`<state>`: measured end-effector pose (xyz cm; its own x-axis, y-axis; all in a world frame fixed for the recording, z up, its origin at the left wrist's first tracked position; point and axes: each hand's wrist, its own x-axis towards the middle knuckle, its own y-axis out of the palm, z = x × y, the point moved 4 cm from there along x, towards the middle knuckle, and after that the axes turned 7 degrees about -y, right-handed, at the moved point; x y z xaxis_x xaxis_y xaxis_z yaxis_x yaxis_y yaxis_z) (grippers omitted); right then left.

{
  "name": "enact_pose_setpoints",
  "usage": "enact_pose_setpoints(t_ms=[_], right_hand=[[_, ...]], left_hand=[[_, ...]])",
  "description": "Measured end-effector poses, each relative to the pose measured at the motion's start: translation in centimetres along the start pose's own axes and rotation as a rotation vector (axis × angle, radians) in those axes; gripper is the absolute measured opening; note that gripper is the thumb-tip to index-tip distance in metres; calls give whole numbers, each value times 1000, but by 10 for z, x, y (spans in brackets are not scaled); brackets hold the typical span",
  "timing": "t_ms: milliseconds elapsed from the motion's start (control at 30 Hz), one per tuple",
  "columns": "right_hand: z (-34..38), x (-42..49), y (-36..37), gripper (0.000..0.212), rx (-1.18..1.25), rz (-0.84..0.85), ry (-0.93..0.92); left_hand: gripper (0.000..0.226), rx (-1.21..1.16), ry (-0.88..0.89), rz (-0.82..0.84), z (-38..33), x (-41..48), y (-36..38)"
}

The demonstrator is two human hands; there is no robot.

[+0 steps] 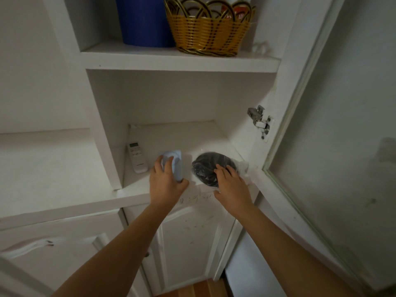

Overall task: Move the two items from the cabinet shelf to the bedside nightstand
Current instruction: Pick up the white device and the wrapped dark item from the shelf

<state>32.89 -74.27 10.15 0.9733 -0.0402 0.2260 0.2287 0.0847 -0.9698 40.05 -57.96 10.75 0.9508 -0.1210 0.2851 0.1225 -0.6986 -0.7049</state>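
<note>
A small light-blue packet (175, 162) lies on the white cabinet shelf (171, 136), near its front edge. My left hand (166, 183) is wrapped around it, fingers on top and thumb at its lower end. To its right sits a black item in a clear plastic bag (206, 166). My right hand (232, 185) rests on the bag's near right side with fingers curled over it; whether it is lifted I cannot tell. The nightstand is not in view.
A white remote control (137, 157) lies at the shelf's left. The shelf above holds a blue container (143, 20) and a yellow woven basket (210, 28). The glass cabinet door (334, 125) stands open at right. White lower cabinet doors (188, 243) are below.
</note>
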Motion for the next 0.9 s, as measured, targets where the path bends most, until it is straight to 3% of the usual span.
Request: enact_pose_setpoints(t_ms=[133,400,900], right_hand=[[0,2,0,68,-62,-126,-9],[0,5,-1,64,-175,-158,-30],[3,7,-19,58,-174,-336,-78]], left_hand=[[73,-21,30,12,1,-6,1],[91,-79,28,8,1,-8,-3],[82,-123,-36,-94,3,-21,-12]])
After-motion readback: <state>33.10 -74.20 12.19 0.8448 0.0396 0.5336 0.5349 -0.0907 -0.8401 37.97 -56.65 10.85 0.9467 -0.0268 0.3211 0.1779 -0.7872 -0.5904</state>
